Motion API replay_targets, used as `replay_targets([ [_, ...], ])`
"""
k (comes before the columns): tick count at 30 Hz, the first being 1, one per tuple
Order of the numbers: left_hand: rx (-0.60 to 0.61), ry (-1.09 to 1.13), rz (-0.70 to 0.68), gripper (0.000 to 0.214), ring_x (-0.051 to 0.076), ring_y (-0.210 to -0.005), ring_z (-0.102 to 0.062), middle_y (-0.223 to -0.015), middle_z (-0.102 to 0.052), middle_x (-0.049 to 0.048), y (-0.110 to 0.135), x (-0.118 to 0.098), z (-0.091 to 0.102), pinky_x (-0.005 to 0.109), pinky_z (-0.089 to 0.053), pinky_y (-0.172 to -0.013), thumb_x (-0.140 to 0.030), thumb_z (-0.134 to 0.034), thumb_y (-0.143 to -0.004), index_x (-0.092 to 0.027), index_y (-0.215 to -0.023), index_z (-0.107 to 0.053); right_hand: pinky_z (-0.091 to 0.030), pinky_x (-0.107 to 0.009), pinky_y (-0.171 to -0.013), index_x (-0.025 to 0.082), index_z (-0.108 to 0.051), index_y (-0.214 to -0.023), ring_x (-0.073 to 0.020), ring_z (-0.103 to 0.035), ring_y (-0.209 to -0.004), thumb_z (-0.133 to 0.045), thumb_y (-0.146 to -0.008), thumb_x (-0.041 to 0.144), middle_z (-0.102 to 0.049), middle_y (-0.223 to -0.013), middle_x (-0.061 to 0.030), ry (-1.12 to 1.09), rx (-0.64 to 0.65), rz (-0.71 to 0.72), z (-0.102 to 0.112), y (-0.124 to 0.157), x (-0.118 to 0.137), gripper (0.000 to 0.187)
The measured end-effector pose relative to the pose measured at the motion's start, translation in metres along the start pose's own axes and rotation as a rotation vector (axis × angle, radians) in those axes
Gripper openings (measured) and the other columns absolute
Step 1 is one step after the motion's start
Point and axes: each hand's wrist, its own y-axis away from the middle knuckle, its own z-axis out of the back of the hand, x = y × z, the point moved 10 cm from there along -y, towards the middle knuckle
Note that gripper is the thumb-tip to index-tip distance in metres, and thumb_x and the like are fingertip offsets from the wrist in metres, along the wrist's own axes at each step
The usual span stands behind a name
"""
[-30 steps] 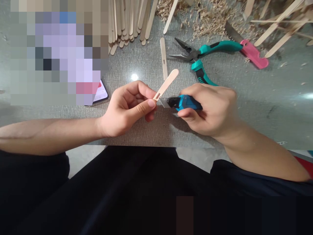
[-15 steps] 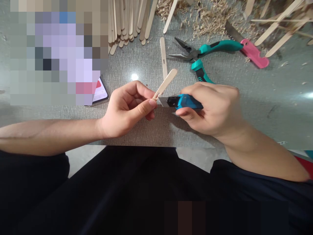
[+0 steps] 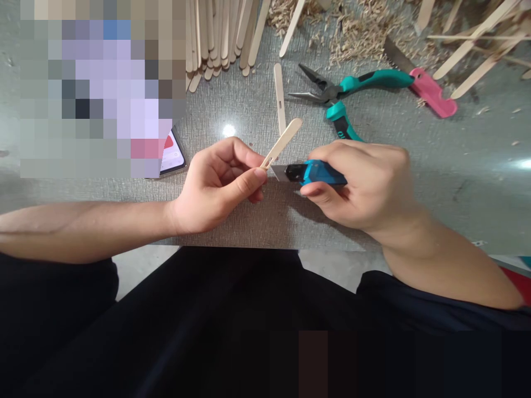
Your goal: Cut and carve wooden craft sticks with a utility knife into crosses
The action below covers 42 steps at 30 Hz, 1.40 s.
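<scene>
Between the thumb and fingers of my left hand [image 3: 222,185] is a wooden craft stick [image 3: 285,141], tilted up to the right. A small slot shows in it close to my fingertips, and its lower end is hidden by them. My right hand [image 3: 360,185] is wrapped round a blue utility knife [image 3: 323,172], its blade out and pointing left. The blade tip is at the stick's slotted part; whether it touches the wood I cannot tell. Just behind, a second craft stick [image 3: 279,97] with a slot in its middle lies on the table.
Needle-nose pliers [image 3: 332,94] with teal handles lie open beyond my right hand, beside a pink-handled folding saw [image 3: 433,94]. Many craft sticks [image 3: 219,38] and wood shavings [image 3: 360,33] cover the back. A phone [image 3: 174,155] lies left, partly blurred out. The table's edge [image 3: 249,247] is near my lap.
The whole view has shifted very slightly. Both hands, the craft stick and the knife keep nearly the same positions relative to each other.
</scene>
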Motion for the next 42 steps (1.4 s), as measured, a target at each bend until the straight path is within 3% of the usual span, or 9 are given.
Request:
replay_targets([
  [14,0.014,0.006,0.043,0.045,0.011,-0.06,-0.073,-0.078,-0.072,-0.0001,-0.002,-0.001,-0.002,0.023,-0.065,-0.056,-0.057,-0.089,-0.092,-0.019,-0.085,-0.065,-0.045,-0.041,-0.064,0.023,-0.068,-0.096,-0.0252,-0.07,-0.071,-0.035,-0.111,0.078,-0.075,-0.082,-0.0092,0.008,0.058,-0.026,-0.004,0.002,-0.004,0.066],
  [35,0.011,0.028,0.05,0.043,0.009,-0.062,-0.072,-0.081,-0.072,-0.0005,0.0,0.001,-0.003,0.021,-0.066,-0.06,-0.054,-0.088,-0.094,-0.019,-0.087,-0.064,-0.044,-0.041,-0.064,0.024,-0.067,-0.098,-0.0248,-0.071,-0.072,-0.038,-0.111,0.076,-0.077,-0.085,-0.0093,-0.009,0.034,-0.024,-0.004,0.003,-0.004,0.062],
  [42,0.012,0.019,0.067,0.045,0.011,-0.061,-0.071,-0.08,-0.072,0.0003,0.0,0.002,-0.003,0.024,-0.066,-0.057,-0.058,-0.089,-0.092,-0.021,-0.087,-0.064,-0.045,-0.042,-0.066,0.026,-0.065,-0.091,-0.0244,-0.067,-0.071,-0.025,-0.104,0.09,-0.075,-0.083,-0.0079,0.0,0.129,-0.137,-0.008,0.0,-0.011,0.076],
])
